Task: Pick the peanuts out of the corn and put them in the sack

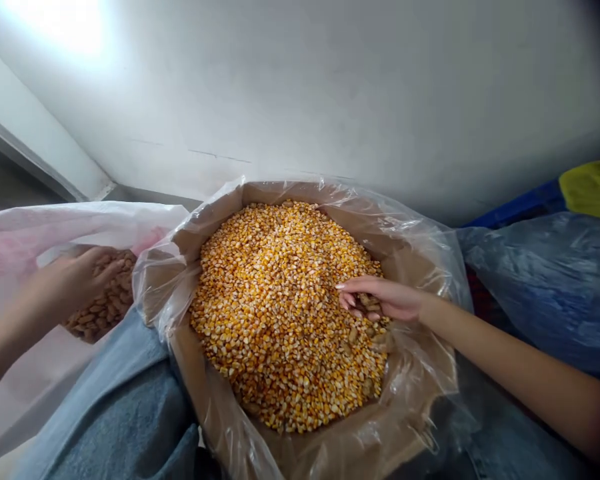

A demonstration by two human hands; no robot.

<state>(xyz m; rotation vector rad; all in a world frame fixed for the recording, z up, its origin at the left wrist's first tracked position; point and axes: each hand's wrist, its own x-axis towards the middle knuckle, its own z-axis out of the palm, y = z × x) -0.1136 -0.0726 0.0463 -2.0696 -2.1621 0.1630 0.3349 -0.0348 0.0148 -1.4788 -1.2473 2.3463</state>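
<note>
Peanuts (369, 303), likely mid-gathering: your right hand (391, 299) cups some near the sack (405, 259)'s right edge, left hand (75, 277)'s hold unclear; lifting needs firmer cupping.

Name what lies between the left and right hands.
In the head view, between left hand and right hand lie peanuts, the brown sack's left rim, then heaped corn kernels.

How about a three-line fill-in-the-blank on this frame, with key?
1. The right hand is over yellow ____, which fill the central sack.
2. The left hand is at brown nuts in the white bag on that sack's ____ side.
3. The jeans are ____ in colour.
Missing words: corn kernels; left; blue.
</note>
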